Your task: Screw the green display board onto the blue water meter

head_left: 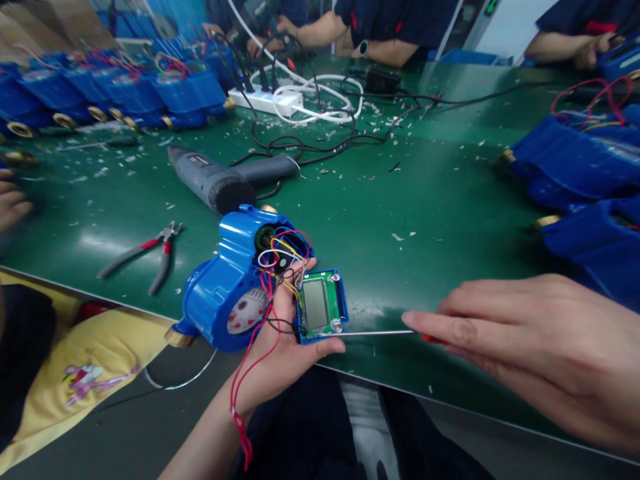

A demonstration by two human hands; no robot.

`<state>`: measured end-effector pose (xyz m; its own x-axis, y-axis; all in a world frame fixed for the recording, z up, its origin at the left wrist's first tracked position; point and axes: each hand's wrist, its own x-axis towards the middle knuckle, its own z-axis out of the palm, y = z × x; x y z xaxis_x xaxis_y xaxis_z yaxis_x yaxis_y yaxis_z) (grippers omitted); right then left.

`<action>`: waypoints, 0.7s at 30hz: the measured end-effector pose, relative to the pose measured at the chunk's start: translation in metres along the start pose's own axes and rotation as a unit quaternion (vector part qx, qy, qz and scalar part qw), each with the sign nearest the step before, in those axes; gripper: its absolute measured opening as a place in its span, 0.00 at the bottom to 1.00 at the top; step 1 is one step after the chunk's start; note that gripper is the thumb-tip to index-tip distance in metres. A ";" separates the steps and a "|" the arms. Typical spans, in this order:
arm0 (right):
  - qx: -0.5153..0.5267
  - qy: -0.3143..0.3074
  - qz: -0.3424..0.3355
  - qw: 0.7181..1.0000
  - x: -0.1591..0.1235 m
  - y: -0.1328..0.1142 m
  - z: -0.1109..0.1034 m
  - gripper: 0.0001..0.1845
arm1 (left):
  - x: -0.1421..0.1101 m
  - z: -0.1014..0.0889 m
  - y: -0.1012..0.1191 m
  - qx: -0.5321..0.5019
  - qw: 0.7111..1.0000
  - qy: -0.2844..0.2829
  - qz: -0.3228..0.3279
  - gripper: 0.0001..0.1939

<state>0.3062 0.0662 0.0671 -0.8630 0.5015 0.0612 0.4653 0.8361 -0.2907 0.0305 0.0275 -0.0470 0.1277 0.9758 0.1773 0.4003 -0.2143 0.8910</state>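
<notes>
My left hand (287, 347) grips a small green circuit board with a display (316, 303), seated in a blue frame. Red, yellow, white and black wires run from the board into an opened blue water meter (215, 267), which lies tilted at the table's near edge behind that hand. In my right hand (530, 340) is a screwdriver (375, 333), its orange-red handle mostly hidden by the fingers. The thin shaft points left, and its tip meets the board's lower edge near a corner screw.
Red-handled cutters (163, 250) and a grey heat gun (215, 180) lie on the green table (450, 173). A white power strip (267, 97) with tangled cords stands behind. Blue meters line the left (185, 90) and right (580, 153). Other people's arms (320, 30) work across the table.
</notes>
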 end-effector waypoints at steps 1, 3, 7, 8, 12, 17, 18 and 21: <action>0.003 -0.012 -0.013 1.000 0.002 0.001 -0.001 0.16 | 0.000 0.000 0.000 -0.003 1.000 0.000 0.003 0.48; 0.003 -0.030 -0.038 0.999 0.006 0.003 -0.003 0.16 | -0.001 0.001 0.001 -0.023 1.000 0.000 -0.005 0.48; -0.034 -0.020 -0.070 0.997 0.011 0.006 -0.001 0.16 | -0.001 0.002 0.004 -0.044 0.998 0.004 -0.036 0.49; -0.048 -0.016 -0.077 0.996 0.011 0.007 0.000 0.16 | -0.001 0.003 0.005 -0.036 0.999 0.004 -0.036 0.49; -0.084 -0.005 -0.108 0.991 0.012 0.008 0.002 0.18 | 0.001 0.002 0.007 0.002 1.000 0.012 -0.017 0.49; -0.063 -0.004 -0.108 0.992 0.012 0.010 0.006 0.18 | 0.001 0.001 0.008 0.023 1.000 0.012 -0.015 0.49; -0.041 -0.017 -0.095 0.995 0.012 0.010 0.006 0.17 | 0.001 0.001 0.007 0.024 1.000 0.012 -0.015 0.49; 0.039 -0.058 -0.055 0.996 0.011 0.011 0.009 0.17 | 0.002 0.001 0.006 0.018 1.000 0.011 -0.008 0.50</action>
<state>0.3006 0.0791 0.0563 -0.9270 0.3748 -0.0127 0.3537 0.8627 -0.3615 0.0344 0.0280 -0.0419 0.1011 0.9797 0.1734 0.4338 -0.2002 0.8785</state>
